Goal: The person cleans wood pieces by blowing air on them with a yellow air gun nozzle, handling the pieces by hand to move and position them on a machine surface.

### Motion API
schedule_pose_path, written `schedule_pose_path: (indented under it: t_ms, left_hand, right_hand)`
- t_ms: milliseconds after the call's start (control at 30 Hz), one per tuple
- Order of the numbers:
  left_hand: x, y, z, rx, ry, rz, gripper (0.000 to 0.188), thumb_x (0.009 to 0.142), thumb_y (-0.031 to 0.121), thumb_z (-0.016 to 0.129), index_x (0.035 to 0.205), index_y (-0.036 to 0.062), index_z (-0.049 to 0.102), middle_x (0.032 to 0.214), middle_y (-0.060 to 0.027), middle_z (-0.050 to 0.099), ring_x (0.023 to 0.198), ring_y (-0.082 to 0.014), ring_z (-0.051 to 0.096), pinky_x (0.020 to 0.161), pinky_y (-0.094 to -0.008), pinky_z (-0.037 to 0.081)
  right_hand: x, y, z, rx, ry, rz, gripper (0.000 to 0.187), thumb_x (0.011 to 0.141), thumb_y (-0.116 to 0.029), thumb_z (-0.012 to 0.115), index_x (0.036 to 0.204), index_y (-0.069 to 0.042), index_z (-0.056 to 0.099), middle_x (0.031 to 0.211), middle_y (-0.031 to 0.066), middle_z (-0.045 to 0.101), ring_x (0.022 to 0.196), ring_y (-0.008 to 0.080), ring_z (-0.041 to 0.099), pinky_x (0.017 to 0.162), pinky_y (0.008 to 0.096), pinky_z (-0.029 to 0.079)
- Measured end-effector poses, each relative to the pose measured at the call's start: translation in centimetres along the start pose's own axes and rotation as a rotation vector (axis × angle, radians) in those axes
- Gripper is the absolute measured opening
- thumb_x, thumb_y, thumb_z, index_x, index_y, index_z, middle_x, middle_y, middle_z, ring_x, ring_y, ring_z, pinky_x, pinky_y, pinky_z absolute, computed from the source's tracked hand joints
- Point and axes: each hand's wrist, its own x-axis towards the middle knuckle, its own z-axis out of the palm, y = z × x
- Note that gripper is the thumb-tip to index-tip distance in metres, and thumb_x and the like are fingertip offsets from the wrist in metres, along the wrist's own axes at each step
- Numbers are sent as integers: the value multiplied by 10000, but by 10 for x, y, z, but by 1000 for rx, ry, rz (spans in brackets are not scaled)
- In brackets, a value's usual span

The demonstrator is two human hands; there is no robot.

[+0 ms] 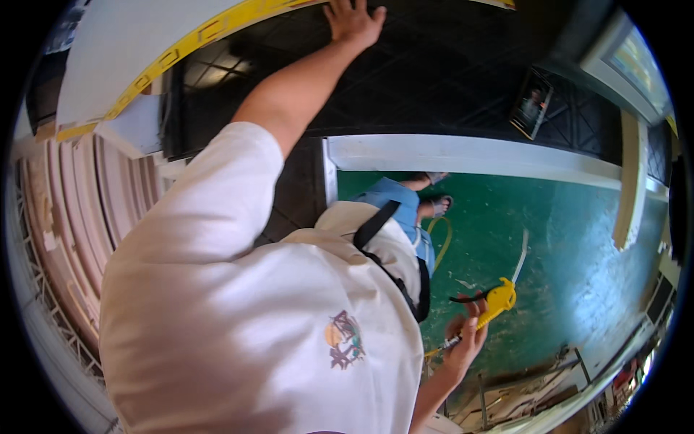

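Observation:
My left hand [354,23] reaches far out at the top, its fingers apart and stretched. It lies against or just over a black tabletop [426,79], beside the yellow-marked edge [210,30] of a white panel [137,43]; whether it presses down I cannot tell. At the lower right, my right hand [466,340] is closed round a yellow air blow gun [500,295]. The gun's thin pale nozzle [522,253] points up and away. A dark lever sits by my fingers, and a yellow hose [432,354] joins the fitting below.
A small dark framed picture [531,103] lies on the tabletop at right. A pale post [632,184] stands near a white-framed panel [629,61]. Long boards [87,217] are stacked at left. The floor [549,217] is green; more boards [520,398] and a rack lie at lower right.

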Motion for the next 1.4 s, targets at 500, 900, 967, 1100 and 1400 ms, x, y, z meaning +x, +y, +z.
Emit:
schedule_pose_path:
  t_ms: [500, 900, 967, 1100, 1400]
  left_hand:
    - [-41, 3, 5, -69, 75, 213, 875, 977, 643, 554, 1603, 74, 329, 1678, -257, 216, 1568, -441, 166, 1230, -652, 180]
    - [-217, -63, -74, -295, 77, 362, 434, 932, 282, 712, 1289, 50, 626, 1454, -194, 516, 1410, -396, 439, 1186, -540, 335]
    - [-231, -67, -77, -332, 64, 343, 434, 922, 270, 719, 1285, 50, 627, 1438, -192, 525, 1394, -395, 448, 1175, -537, 342]
    - [-244, -72, -77, -385, 51, 313, 434, 904, 247, 732, 1277, 50, 628, 1407, -189, 542, 1364, -392, 467, 1155, -529, 357]
    - [-246, -69, -68, -527, 6, 268, 442, 863, 195, 762, 1258, 48, 630, 1336, -182, 581, 1295, -385, 509, 1108, -513, 391]
  right_hand:
    - [1, -3, 65, 351, -295, 46, 725, 941, -300, 669, 1486, 99, 405, 1352, 287, 616, 666, 209, 669, 503, 238, 430]
    - [29, -134, 281, -45, -747, -225, 398, 1033, -68, 531, 1413, 32, 468, 1151, 129, 686, 506, 39, 469, 452, 213, 385]
    - [27, -141, 305, -62, -748, -238, 335, 1034, -77, 542, 1359, 3, 520, 1019, 48, 677, 571, 39, 496, 498, 231, 420]
    - [31, -135, 336, -44, -775, -377, 404, 1031, -69, 521, 1408, 54, 445, 1029, 94, 705, 468, 43, 466, 416, 219, 384]
    - [39, -143, 321, -101, -710, -388, 256, 1022, -99, 564, 1254, 9, 571, 723, -26, 544, 502, 37, 459, 449, 227, 367]
